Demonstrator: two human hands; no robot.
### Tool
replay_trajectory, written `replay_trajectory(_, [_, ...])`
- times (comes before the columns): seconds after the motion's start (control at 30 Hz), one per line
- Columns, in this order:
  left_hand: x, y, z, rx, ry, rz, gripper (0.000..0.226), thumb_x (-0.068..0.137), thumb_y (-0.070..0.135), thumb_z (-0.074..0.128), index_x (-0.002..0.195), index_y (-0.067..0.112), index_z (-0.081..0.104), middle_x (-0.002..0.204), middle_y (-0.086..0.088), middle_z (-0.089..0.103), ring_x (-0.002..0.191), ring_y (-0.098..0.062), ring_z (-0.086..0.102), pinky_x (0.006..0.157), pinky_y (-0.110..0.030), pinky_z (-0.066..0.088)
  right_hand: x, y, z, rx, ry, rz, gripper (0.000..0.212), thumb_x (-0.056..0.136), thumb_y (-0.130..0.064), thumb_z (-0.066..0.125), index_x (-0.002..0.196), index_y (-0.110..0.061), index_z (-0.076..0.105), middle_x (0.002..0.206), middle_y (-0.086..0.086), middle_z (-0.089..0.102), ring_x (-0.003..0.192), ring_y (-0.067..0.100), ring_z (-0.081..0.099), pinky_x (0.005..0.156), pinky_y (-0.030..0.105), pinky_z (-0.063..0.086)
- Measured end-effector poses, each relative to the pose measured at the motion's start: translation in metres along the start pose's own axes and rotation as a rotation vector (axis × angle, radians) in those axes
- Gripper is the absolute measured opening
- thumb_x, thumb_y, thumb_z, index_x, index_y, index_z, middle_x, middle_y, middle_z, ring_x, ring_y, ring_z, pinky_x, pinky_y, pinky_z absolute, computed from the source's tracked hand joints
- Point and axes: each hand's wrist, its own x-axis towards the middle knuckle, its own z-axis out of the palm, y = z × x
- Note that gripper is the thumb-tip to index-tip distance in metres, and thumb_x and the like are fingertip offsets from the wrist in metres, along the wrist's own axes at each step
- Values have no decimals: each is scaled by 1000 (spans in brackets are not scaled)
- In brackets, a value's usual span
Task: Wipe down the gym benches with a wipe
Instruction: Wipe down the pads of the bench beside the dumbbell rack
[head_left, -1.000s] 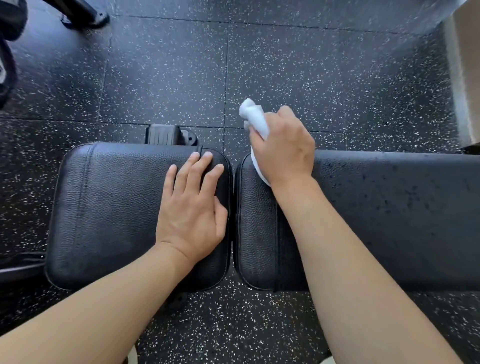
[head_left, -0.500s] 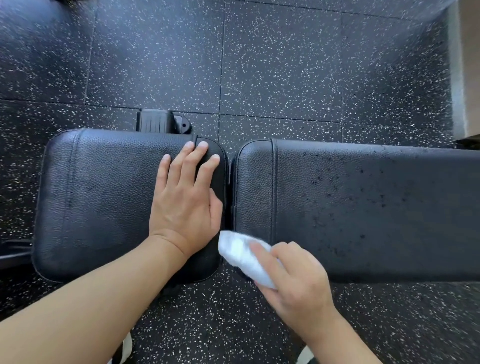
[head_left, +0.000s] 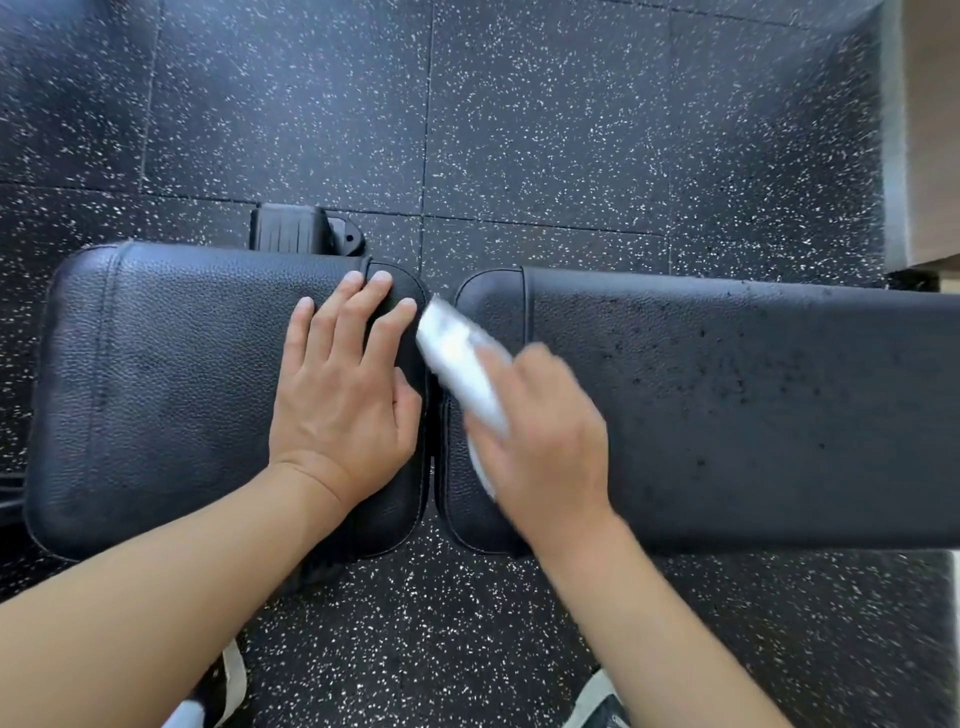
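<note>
A black leather gym bench lies across the view in two pads: a short seat pad on the left and a long back pad on the right, split by a narrow gap. My left hand rests flat on the right end of the seat pad, fingers spread. My right hand, blurred with motion, grips a white wipe and presses it on the left end of the back pad beside the gap. Dark specks dot the back pad's surface.
Black rubber floor tiles with white flecks surround the bench. A black frame bracket sticks out behind the seat pad. A light wooden wall or cabinet edge stands at the far right. My shoes show at the bottom.
My right hand with the wipe swept from the far edge of the back pad down past its near edge, then came back up onto the pad's left end. My left hand stayed put.
</note>
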Motion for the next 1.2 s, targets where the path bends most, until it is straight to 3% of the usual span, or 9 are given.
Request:
replay_trajectory(0.17, [0, 0, 1, -2, 21, 3, 59, 87, 24, 47, 145, 10, 53, 160, -14, 43, 153, -37, 35, 127, -59, 19, -65, 47, -33, -70, 13, -59, 33, 95, -18, 73, 128, -13, 73, 83, 0, 49, 67, 23, 44, 55, 38, 45])
replay_trajectory(0.33, [0, 0, 1, 9, 0, 5, 60, 87, 24, 48, 145, 11, 52, 161, -14, 43, 153, -37, 34, 128, -58, 18, 23, 84, -37, -183, 161, 381, 18, 101, -33, 62, 113, -29, 74, 86, -5, 45, 74, 22, 52, 59, 35, 44])
replay_trajectory(0.43, [0, 0, 1, 13, 4, 9, 60, 87, 23, 48, 145, 10, 53, 160, -14, 43, 153, -37, 34, 128, -58, 18, 79, 67, -18, -158, 161, 510, 27, 99, -40, 52, 105, -25, 73, 92, -1, 50, 82, 28, 56, 63, 34, 34])
replay_trajectory(0.6, [1, 1, 1, 17, -7, 8, 61, 86, 24, 47, 145, 9, 53, 160, -15, 43, 153, -38, 34, 127, -59, 20, 102, -15, 22, -85, 64, 191, 18, 87, -26, 69, 102, -16, 70, 91, 8, 58, 77, 31, 57, 57, 41, 45])
replay_trajectory(0.73, [1, -1, 3, 18, 18, 16, 61, 86, 24, 45, 144, 8, 54, 160, -15, 44, 152, -38, 36, 127, -59, 20, 73, 3, 15, -60, 6, -8, 30, 90, -29, 65, 115, -16, 72, 89, 3, 54, 78, 26, 54, 62, 38, 47])
replay_trajectory(0.9, [2, -1, 3, 25, 8, 16, 61, 86, 24, 47, 144, 9, 55, 160, -15, 44, 152, -39, 36, 127, -59, 20, 69, 109, -31, -306, 113, 316, 24, 100, -40, 55, 114, -30, 71, 91, 0, 60, 81, 25, 56, 62, 41, 52])
replay_trajectory(1.0, [1, -1, 3, 22, 5, 16, 61, 85, 24, 47, 144, 9, 56, 160, -15, 44, 152, -38, 36, 127, -60, 21, 76, 123, -36, -248, 111, 513, 28, 102, -44, 48, 113, -33, 71, 94, -4, 57, 83, 24, 56, 64, 34, 37])
replay_trajectory(1.1, [2, 0, 2, 30, 0, 10, 61, 85, 24, 47, 143, 9, 55, 160, -14, 44, 152, -38, 36, 127, -59, 21, 87, 81, -17, -244, 115, 472, 26, 97, -41, 54, 101, -23, 71, 91, 2, 53, 78, 30, 57, 62, 32, 29])
replay_trajectory(1.2, [2, 0, 2, 34, -11, 10, 61, 85, 24, 46, 144, 9, 55, 160, -15, 44, 152, -38, 36, 127, -60, 21, 97, 17, 12, -167, 51, 245, 21, 92, -35, 58, 96, -16, 67, 90, 4, 54, 77, 26, 53, 57, 36, 37])
